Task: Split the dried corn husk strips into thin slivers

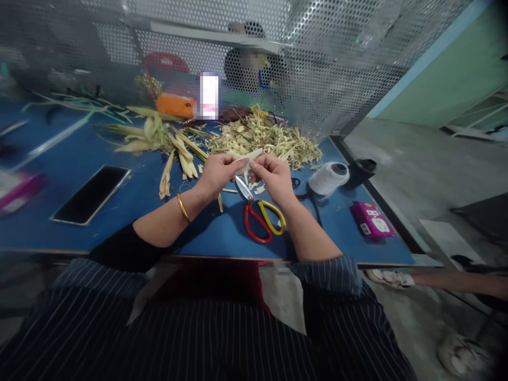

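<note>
A leaf is pinched, maybe shaped, by left hand and right hand, twelve o'clock from scissors. Care seems needed next.

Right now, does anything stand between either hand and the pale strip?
Nothing visible does: the left hand and the right hand both pinch the pale strip directly. The scissors lie on the blue table, blades pointing toward the hands, not between them and the strip.

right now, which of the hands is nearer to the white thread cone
Right. The right hand is left of the white thread cone, across a gap; the left hand is farther left, beyond the right hand.
</note>
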### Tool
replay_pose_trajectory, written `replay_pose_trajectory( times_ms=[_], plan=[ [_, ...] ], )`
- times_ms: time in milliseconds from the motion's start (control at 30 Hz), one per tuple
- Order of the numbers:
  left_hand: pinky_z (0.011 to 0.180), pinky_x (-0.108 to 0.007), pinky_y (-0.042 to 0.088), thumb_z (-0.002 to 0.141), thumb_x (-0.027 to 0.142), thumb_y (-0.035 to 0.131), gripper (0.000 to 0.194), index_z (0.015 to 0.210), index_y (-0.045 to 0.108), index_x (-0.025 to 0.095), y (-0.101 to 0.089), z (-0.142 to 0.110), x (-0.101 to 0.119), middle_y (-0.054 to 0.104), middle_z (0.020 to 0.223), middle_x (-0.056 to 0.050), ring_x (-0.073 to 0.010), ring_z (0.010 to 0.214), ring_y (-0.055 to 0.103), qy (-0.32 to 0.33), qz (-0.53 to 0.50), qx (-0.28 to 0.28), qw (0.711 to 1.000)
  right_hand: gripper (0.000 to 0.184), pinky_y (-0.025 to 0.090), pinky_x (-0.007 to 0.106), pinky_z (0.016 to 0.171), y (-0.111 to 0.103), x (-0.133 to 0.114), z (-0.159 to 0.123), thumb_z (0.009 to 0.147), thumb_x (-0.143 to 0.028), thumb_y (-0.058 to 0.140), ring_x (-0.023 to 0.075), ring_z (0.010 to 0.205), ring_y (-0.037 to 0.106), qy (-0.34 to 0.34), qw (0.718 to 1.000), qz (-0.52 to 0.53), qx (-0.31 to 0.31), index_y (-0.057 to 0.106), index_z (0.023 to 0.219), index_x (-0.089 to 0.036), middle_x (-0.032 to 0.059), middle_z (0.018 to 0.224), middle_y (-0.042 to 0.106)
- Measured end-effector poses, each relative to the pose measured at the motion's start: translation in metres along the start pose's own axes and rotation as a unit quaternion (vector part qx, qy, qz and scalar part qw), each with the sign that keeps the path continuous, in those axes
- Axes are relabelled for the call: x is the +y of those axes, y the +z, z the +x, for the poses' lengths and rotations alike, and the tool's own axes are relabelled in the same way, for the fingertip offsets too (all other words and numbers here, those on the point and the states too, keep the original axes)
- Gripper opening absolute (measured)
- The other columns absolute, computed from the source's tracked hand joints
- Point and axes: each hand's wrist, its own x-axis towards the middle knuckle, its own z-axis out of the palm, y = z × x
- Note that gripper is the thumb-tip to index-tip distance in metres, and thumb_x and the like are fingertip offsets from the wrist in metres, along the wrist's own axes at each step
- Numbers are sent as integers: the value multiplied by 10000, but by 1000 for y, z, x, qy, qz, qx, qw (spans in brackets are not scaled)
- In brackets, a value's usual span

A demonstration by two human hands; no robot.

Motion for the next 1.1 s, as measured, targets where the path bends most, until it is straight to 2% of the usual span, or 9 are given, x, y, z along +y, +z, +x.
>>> replay_pose_trajectory(
  times_ms=[233,333,467,567,633,700,800,933,1100],
  plan=[
    [452,-205,315,728,304,694,286,522,576,144,0,1,0,488,474,30,-55,435,381,-60,-36,21,997,206,437,298,662,-1,0,-10,872,-338,573,143,628,563,-141,958,-246,45,594,703,-223,11,662,620],
    [399,-195,252,701,277,723,198,599,637,132,-4,5,1,546,527,12,-54,434,405,-113,-75,35,990,189,449,333,777,1,-12,-18,864,-369,575,176,765,603,-199,929,-311,-6,653,752,-238,54,788,666],
    [399,-171,284,734,275,736,176,681,674,120,-19,16,-1,606,649,-14,-41,473,439,-147,-160,67,974,273,486,329,654,-10,-24,-25,847,-463,590,161,617,598,-148,974,-91,-146,617,710,-228,32,664,638],
    [408,-167,311,767,311,734,200,722,686,123,-30,24,-5,601,693,-17,-30,474,427,-148,-196,82,966,432,427,301,477,-38,-19,-22,710,-617,668,119,391,447,-86,960,85,-253,524,572,-234,-43,429,448],
    [393,-174,287,772,335,738,213,759,698,126,-34,25,-6,588,701,-14,-22,455,394,-147,-194,73,967,475,404,293,457,-59,-12,-15,674,-692,644,96,360,361,-84,974,138,-158,502,571,-251,-75,401,351],
    [378,-189,251,780,345,732,217,786,706,129,-34,24,-4,573,690,-6,-16,426,336,-146,-176,62,972,381,443,310,524,-74,-6,-5,774,-645,570,109,425,412,-89,979,183,16,566,673,-278,-53,493,441],
    [376,-210,195,799,345,708,215,785,704,131,-30,20,1,549,651,5,-18,405,283,-140,-137,59,979,255,492,294,649,-88,-3,11,924,-382,473,108,547,523,-93,922,309,215,614,744,-269,-26,665,560],
    [387,-218,148,832,383,675,265,776,703,126,-26,15,6,519,615,10,-17,392,265,-136,-123,47,982,271,511,251,675,-101,1,26,939,-191,419,82,603,569,-88,853,405,316,610,753,-240,-32,733,591],
    [385,-230,139,870,367,605,284,757,705,127,-26,12,10,541,613,0,-20,374,239,-150,-123,7,981,215,518,276,693,-98,24,36,886,-368,433,114,710,614,-28,918,97,384,534,750,-235,-1,797,604]
  ],
)
